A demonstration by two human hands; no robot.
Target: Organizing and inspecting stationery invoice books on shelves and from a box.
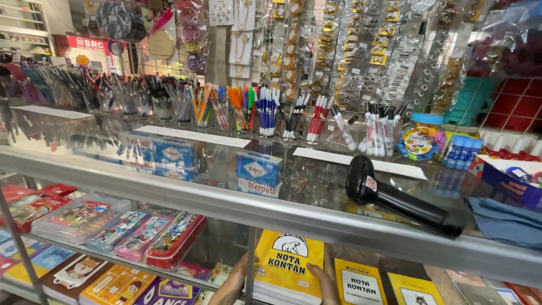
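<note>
Both hands are inside the glass display case, fingers clasped on a stack of yellow receipt books (287, 265): the left hand (234, 282) grips its left edge, the right hand (323, 279) its right. Above, on the glass counter (197, 169), lies a black barcode scanner (395, 197).

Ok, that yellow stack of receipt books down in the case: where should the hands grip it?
Take the yellow receipt book stack by its two side edges, as a block. The left hand and right hand already flank it, reaching in from the near, open side under the glass counter. It looks thick, and books crowd its right.
</note>
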